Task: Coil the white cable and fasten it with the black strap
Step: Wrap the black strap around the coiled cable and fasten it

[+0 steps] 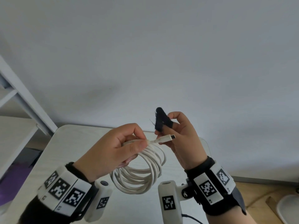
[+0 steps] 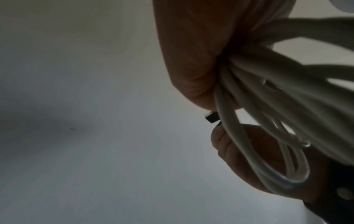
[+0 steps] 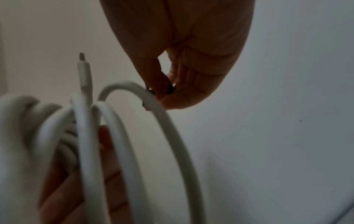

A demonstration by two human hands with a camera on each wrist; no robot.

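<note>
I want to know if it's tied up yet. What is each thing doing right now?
cable: coiled in loops, not fastened, held up.
plug: sticks out of the coil, free.
strap: open, not around the coil.
left hand: grips the coil.
right hand: pinches the strap.

A pale wood-grain table [image 1: 68,143] with rounded corners stands against the wall.

Cable [image 1: 142,172]: its upper loops vanish inside the left hand [image 1: 113,146].
Strap [image 1: 161,120]: one end hidden among the right hand [image 1: 181,139] fingers.
Left wrist view: near loops blurred, cut by the right edge.
Right wrist view: coil blurred at left.
</note>
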